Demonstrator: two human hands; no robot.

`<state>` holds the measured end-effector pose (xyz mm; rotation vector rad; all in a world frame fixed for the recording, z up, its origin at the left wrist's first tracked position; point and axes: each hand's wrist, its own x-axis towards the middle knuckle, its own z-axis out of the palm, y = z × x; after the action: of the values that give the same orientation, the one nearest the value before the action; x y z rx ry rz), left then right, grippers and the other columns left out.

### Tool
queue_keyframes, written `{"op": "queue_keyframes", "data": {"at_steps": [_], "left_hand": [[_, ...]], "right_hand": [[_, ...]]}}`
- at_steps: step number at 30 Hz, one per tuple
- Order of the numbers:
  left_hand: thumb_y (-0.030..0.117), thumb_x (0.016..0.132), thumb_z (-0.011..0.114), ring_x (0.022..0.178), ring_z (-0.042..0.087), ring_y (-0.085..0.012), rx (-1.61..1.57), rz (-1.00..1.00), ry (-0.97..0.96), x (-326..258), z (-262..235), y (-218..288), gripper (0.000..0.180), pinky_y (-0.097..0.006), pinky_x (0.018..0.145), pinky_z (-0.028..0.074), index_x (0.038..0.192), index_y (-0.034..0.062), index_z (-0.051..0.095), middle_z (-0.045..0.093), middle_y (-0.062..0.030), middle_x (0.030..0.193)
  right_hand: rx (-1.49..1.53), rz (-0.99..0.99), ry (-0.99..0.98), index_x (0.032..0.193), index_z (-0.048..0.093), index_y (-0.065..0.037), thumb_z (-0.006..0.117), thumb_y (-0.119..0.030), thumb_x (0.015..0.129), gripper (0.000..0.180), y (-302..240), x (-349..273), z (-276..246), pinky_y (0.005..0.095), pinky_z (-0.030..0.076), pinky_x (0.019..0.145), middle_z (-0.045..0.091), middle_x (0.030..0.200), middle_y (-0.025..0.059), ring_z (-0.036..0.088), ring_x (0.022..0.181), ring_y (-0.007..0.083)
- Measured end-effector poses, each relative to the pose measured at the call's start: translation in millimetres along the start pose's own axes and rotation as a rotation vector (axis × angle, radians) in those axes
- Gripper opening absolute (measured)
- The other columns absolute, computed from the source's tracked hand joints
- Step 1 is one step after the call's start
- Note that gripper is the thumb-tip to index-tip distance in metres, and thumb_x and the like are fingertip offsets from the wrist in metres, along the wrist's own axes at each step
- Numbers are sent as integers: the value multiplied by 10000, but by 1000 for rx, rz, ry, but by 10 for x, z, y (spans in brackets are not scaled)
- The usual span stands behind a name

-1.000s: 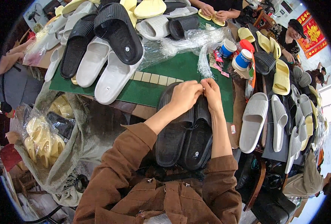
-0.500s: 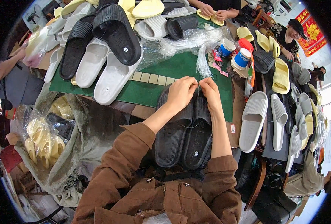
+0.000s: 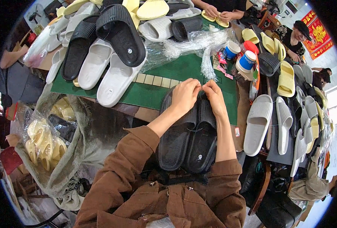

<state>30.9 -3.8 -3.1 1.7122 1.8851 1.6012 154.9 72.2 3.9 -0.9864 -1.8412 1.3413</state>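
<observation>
A pair of black slide sandals lies side by side on my lap, toes toward the green table mat. My left hand and my right hand meet at the far end of the pair, fingertips pinched together on the sandals' top edge. What sits between the fingertips is too small to make out. Brown sleeves cover both of my upper arms.
Black and white sandals are piled at the table's back left. Clear plastic bags and two blue-and-white cups stand behind my hands. White and yellow sandals lie at right. A sack of pale sandals sits at left. Other people work at the far side.
My hands have stayed pinched at the far end of the black pair, with only a slight shift of the fingers. The sandals have not moved.
</observation>
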Motion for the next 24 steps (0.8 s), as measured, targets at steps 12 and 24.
{"op": "queue_keyframes", "data": {"at_steps": [12, 24], "left_hand": [[112, 814, 637, 709, 628, -303, -55, -69, -93, 34, 10, -17, 107, -388, 626, 483, 867, 20, 622, 637, -126, 791], [110, 815, 635, 692, 620, -299, -84, -83, -98, 35, -10, 4, 95, -377, 610, 466, 859, 26, 625, 636, -141, 785]], "right_hand": [[38, 27, 70, 759, 518, -98, 546, -147, 873, 127, 63, 27, 22, 213, 258, 525, 405, 654, -68, 337, 591, 39], [178, 70, -17, 819, 587, -55, 572, -175, 879, 135, 25, 19, -60, 207, 322, 574, 504, 705, -50, 412, 636, 42]]}}
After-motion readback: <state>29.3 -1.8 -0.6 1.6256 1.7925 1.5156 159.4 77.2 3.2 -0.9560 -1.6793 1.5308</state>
